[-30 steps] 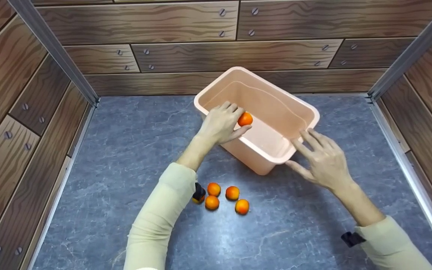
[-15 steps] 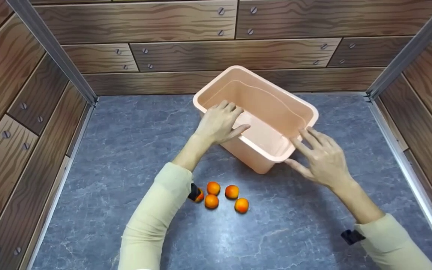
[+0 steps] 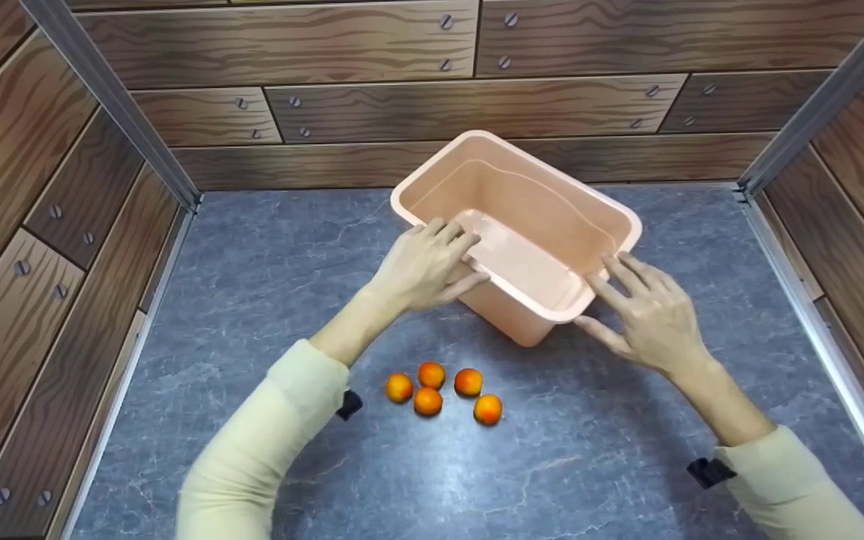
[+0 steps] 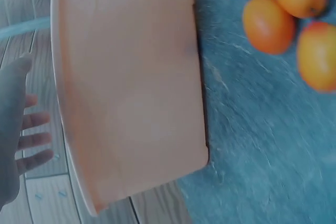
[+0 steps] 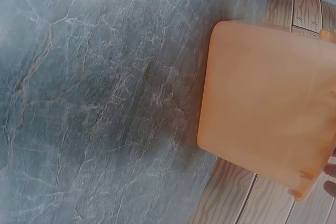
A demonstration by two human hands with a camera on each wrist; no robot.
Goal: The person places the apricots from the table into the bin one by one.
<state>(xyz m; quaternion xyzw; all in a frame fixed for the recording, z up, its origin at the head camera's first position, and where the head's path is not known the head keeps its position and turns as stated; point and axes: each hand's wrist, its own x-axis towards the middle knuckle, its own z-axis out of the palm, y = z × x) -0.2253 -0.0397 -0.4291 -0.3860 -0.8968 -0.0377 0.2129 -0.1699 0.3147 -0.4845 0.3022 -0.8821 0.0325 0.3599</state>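
Observation:
A pale peach plastic bin [image 3: 522, 315] stands at an angle on the blue-grey floor. My left hand [image 3: 421, 266] is over its near rim, fingers loosely bent and thumb apart, with nothing visible in it. In the left wrist view the fingers [image 4: 35, 139] show past the bin's rim. My right hand [image 3: 649, 315] holds the bin's right-hand rim, fingertips over the edge and thumb on the outside. Nearer to me lie several small orange fruits [image 3: 428, 400] with red and yellow patches. Part of the bin's inside is hidden behind the left hand and near wall.
Wood-patterned panels [image 3: 372, 112] wall off the back and both sides, with metal strips [image 3: 826, 360] along their edges. The bin stands near the back wall. The marbled floor [image 3: 274, 285] extends around the bin and fruits.
The left hand has let go of an orange fruit over the bin, and that fruit is out of sight. The hand has drawn back slightly toward the near rim. The right hand stays put.

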